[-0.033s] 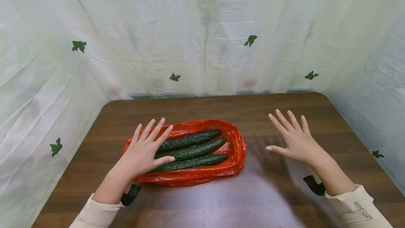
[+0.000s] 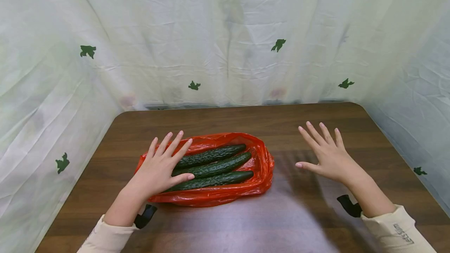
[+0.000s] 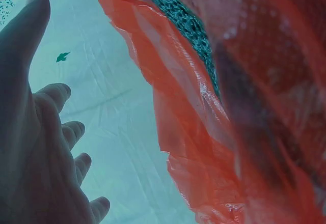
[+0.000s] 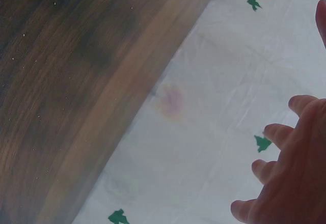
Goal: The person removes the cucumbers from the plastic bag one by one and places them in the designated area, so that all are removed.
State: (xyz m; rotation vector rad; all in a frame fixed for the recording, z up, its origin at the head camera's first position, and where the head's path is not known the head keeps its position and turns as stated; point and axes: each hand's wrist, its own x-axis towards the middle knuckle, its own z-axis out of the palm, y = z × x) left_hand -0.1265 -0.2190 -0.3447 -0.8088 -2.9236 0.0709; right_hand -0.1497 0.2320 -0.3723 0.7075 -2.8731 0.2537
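Three dark green cucumbers lie side by side in an open red plastic bag left of the table's middle. My left hand, fingers spread and palm down, hovers over the bag's left end and hides the cucumbers' left ends. In the left wrist view, the bag stands beside that hand, with one bumpy cucumber showing inside. My right hand is spread above the table to the right of the bag, holding nothing; its fingers also show in the right wrist view.
The brown wooden table has rounded far corners. A pale curtain with green leaf prints hangs behind it and along both sides. Black wrist straps sit below both hands, near the cream sleeves.
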